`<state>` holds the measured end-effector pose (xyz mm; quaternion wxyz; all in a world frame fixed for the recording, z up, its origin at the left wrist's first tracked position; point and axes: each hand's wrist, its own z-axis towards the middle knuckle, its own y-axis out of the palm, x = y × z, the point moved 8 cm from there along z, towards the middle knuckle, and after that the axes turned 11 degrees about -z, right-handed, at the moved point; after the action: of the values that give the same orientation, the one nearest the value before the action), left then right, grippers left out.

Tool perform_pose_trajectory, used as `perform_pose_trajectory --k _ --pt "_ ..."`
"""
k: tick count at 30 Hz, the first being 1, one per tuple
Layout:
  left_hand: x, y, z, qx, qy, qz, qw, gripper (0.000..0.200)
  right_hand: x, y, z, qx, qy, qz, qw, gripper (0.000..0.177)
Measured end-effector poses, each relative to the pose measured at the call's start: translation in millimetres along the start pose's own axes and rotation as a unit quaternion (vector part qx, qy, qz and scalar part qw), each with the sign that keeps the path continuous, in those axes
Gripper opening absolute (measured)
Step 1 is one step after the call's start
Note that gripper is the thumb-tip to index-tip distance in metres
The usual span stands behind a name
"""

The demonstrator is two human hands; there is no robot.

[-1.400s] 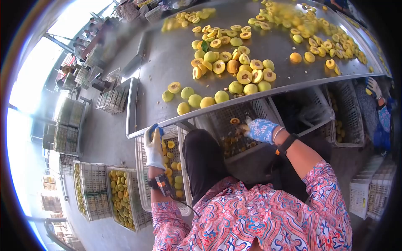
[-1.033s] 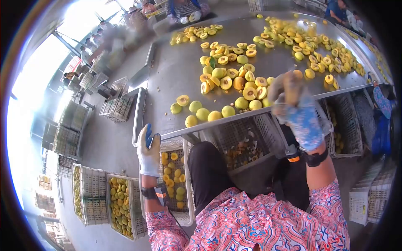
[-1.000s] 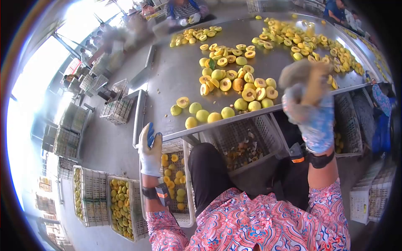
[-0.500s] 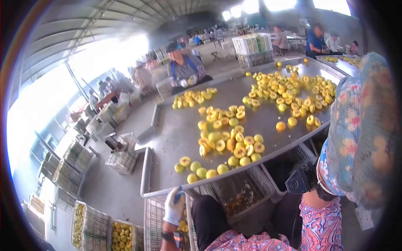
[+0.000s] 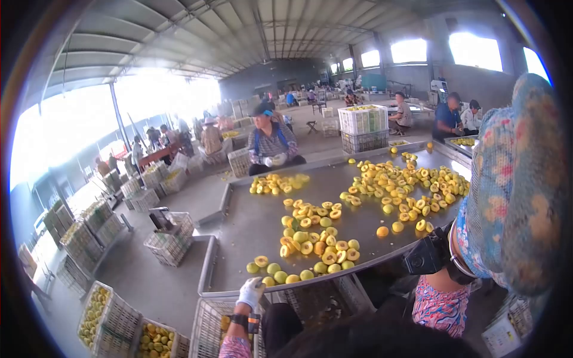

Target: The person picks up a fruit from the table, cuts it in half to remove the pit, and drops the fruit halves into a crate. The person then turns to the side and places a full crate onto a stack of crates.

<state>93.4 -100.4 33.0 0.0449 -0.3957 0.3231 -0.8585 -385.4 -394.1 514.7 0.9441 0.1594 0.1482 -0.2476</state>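
My left hand [image 5: 252,292], in a white glove, is at the near edge of the metal table [image 5: 239,238], above a white crate [image 5: 206,325] with yellow fruit inside. Its fingers are bent over the table's rim, and what they hold, if anything, cannot be made out. Close to it on the table lie whole green-yellow fruits [image 5: 280,277] and a pile of halved fruits [image 5: 316,241]. A patterned cloth shape [image 5: 519,191] fills the right side. My right hand does not show; only the forearm with a strapped black device [image 5: 427,253] is visible.
Across the table sits a person [image 5: 271,143] in gloves, beside a small fruit pile [image 5: 277,184]. A larger pile of halves [image 5: 406,182] lies at the right. Stacked crates [image 5: 363,128] stand behind the table, with fruit crates [image 5: 107,316] on the floor at left.
The view has tilted up, showing more of the hall. My left hand remains near the table's edge; the blue item seen at its fingers earlier no longer shows. The person opposite has turned their head.
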Motion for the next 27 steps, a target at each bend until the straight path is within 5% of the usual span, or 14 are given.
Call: perform_pose_trajectory --k 13,17,21,25,27 --pt "-97 105 54 -0.287 -0.162 0.175 0.928 0.052 61 -29 -31 -0.014 -0.003 -0.034 0.999 0.051" --pt "-31 80 60 -0.274 -0.112 0.243 0.924 0.045 68 -45 -29 -0.021 -0.006 -0.035 0.999 0.051" --pt "-41 81 61 -0.264 -0.157 0.229 0.923 0.044 72 -57 -34 -0.021 -0.004 -0.039 0.999 0.052" --pt "-79 68 64 -0.189 -0.202 0.192 0.942 0.055 89 -56 -40 -0.024 0.012 -0.031 0.999 0.052" --pt "-88 52 61 -0.078 -0.184 0.083 0.976 0.045 97 -53 -40 -0.026 0.020 -0.029 0.999 0.052"
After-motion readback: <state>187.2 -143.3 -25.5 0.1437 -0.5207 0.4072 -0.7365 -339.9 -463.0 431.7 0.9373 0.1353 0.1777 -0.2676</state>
